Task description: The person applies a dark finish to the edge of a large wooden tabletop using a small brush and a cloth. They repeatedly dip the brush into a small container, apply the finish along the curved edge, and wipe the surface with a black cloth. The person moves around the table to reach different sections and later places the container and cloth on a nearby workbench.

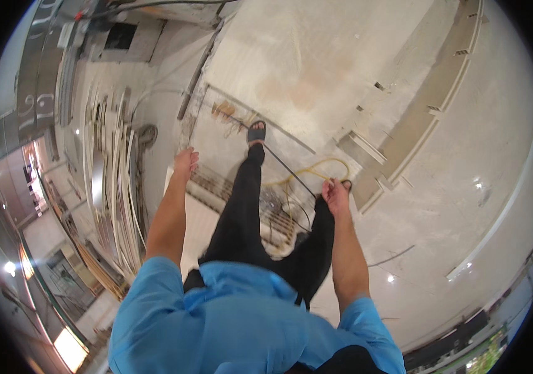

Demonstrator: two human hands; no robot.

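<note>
My left hand [186, 161] hangs in the air out to the left, its fingers loosely bent and apart, with nothing seen in it. Its nearest neighbour is the slatted grating [207, 189] on the floor below. Over my right knee, my right hand [336, 196] has its fingers curled together; whatever they may hold cannot be made out. Just left of that hand loops a yellow cable [309, 169] lying on the floor. A thin black cable [288, 169] runs slantwise from my sandalled foot [256, 132] toward my right knee, where its end is hidden.
Long pale strips and boards [114, 181] lean in a stack at the left. A long beige channel [432, 112] curves along the floor at the right, beside a short white piece [366, 148]. A dark bar [199, 75] lies ahead. Tangled wires [273, 202] lie between my legs.
</note>
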